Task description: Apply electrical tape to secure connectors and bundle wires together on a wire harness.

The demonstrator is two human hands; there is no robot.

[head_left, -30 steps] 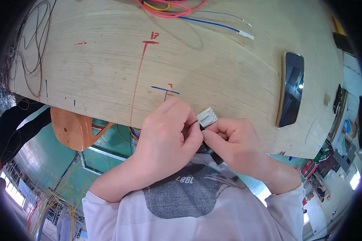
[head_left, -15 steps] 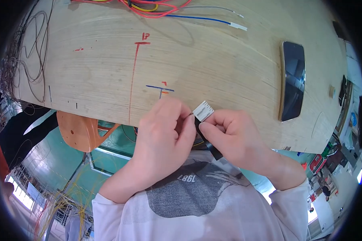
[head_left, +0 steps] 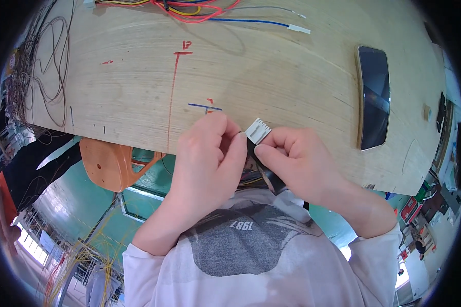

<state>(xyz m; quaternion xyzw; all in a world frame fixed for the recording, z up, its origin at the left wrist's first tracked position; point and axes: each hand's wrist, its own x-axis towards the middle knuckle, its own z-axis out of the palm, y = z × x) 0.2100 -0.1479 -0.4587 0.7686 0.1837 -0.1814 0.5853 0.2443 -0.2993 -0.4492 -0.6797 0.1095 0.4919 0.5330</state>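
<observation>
more black strip [head_left: 271, 179] in view than before

On your pale wooden tabletop [head_left: 281, 87], 1 smartphone [head_left: 375, 97] lies to your right, 1 multicoloured wire bundle [head_left: 175, 7] across the far side, and thin brown wire loops [head_left: 66, 56] left.

The hands [head_left: 205, 158] [head_left: 305, 161] have parted — baring more black strip [head_left: 272, 180] below the white connector [head_left: 257, 131].
</observation>
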